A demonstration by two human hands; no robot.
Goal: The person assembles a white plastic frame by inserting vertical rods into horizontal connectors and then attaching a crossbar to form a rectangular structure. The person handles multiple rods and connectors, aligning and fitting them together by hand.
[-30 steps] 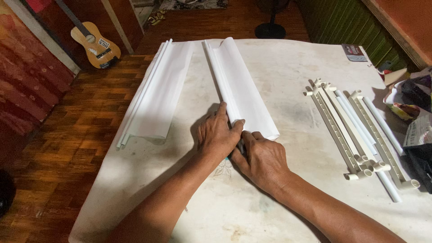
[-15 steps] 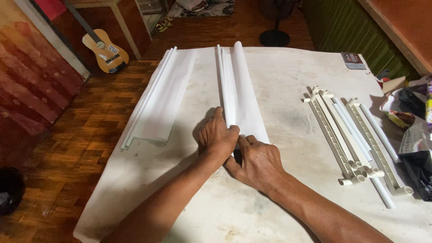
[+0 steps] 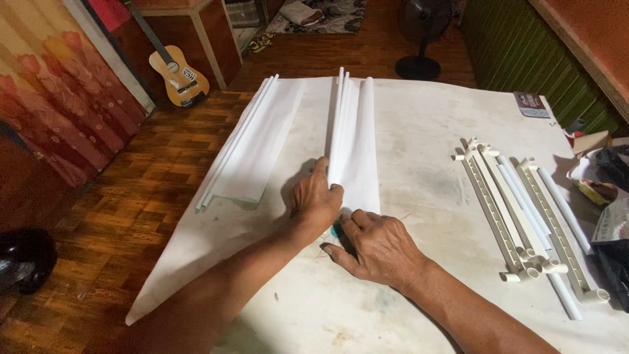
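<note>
Fingers of the left hand (image 3: 316, 196) curl over the near end of the folded paper (image 3: 354, 141), thumb against its raised left fold, gripping it and holding it down on the table (image 3: 419, 137). Just beside it, at the paper's near edge, the right hand (image 3: 380, 248) lies flat with fingers closed together and pointing left, pressing on the table top; a small teal thing (image 3: 335, 231) peeks out from under its fingertips, too hidden to tell what it is or whether the hand holds it. The paper runs from the hands toward the far edge of the table, its folds standing up along its left side. Half a second ago both hands sat close together on the paper's near end; now the right one has slid off below it and the left has shifted to the fold, while the folds stand narrower and more upright than a second ago. A second folded sheet (image 3: 252, 147) lies along the table's left edge, where it was before. White plastic rails (image 3: 517, 210) lie in a row near the right edge, unmoved. On the wood floor beyond the left edge leans a small guitar (image 3: 178, 73), and a fan (image 3: 419, 39) stands past the far edge.
</note>
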